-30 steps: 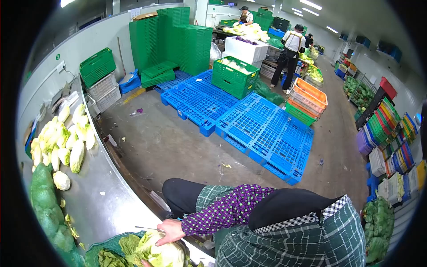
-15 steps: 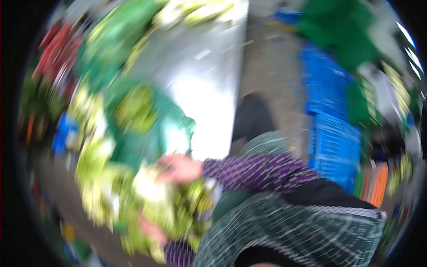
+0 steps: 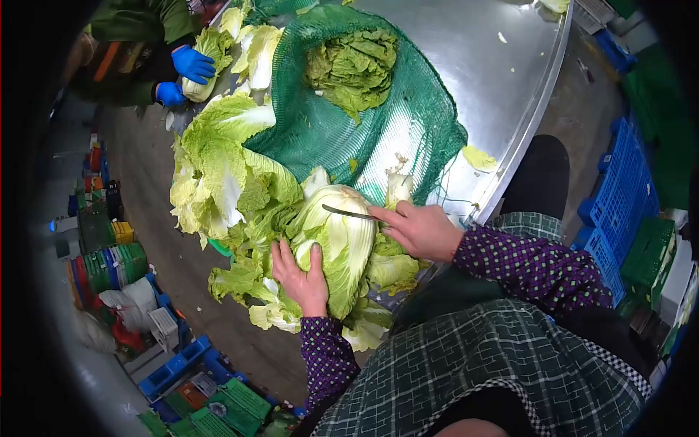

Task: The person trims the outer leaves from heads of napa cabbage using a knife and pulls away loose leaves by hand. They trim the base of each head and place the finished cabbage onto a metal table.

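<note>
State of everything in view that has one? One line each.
Right hand: closed on knife
Knife: blade over cabbage; contact unclear
Left hand: open, fingers spread against cabbage
Cabbage: lying down, no cut visible
Green net: spread on metal table
Leaves: piled loosely
Co-worker's hands: gloved, on another cabbage

The handle of the thin, dark, curved blade (image 3: 348,213) is hidden inside the person's bare right hand (image 3: 422,231). The underside of the large, pale-green cabbage (image 3: 336,237) is out of sight. The top edge cuts off a dark-green-sleeved co-worker (image 3: 135,22) and the shiny steel table (image 3: 502,87); the bottom edge crops green plastic crates (image 3: 239,408).
</note>
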`<state>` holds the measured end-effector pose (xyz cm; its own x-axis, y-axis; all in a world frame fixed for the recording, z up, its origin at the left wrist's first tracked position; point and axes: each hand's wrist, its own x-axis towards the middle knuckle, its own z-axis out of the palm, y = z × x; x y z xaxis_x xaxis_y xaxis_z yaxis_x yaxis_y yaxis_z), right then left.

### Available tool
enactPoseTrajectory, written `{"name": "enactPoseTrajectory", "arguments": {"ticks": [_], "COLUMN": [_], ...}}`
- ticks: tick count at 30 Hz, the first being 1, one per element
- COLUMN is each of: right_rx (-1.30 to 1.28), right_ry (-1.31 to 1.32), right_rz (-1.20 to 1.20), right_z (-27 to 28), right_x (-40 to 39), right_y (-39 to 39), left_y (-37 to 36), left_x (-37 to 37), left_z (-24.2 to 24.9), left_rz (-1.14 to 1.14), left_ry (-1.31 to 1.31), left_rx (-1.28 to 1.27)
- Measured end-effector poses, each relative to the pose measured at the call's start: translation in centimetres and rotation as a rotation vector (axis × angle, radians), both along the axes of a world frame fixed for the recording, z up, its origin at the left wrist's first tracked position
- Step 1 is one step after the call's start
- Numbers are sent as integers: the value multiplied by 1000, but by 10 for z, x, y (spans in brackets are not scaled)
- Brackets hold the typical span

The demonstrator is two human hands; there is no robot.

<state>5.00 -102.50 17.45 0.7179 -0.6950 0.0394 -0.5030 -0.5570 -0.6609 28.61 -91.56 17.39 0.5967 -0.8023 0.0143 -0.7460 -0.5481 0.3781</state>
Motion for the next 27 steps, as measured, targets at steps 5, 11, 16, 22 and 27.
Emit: {"name": "enactPoseTrajectory", "arguments": {"ticks": [5, 11, 16, 22, 27], "right_rx": [44, 71, 150, 273, 331], "right_ry": [-11, 143, 267, 405, 462], "right_rz": [-59, -48, -75, -35, 67], "right_z": [-2, -25, -37, -52, -47], "right_x": [8, 27, 44, 56, 68], "right_y": [5, 3, -4, -24, -47], "left_y": [-11, -15, -17, -11, 28], "left_x": [7, 19, 23, 17, 24], "left_z": [7, 8, 2, -23, -85], "left_rz": [24, 4, -7, -76, -15], "left_ry": [79, 136, 155, 14, 155], "left_rx": [58, 75, 53, -125, -592]}}
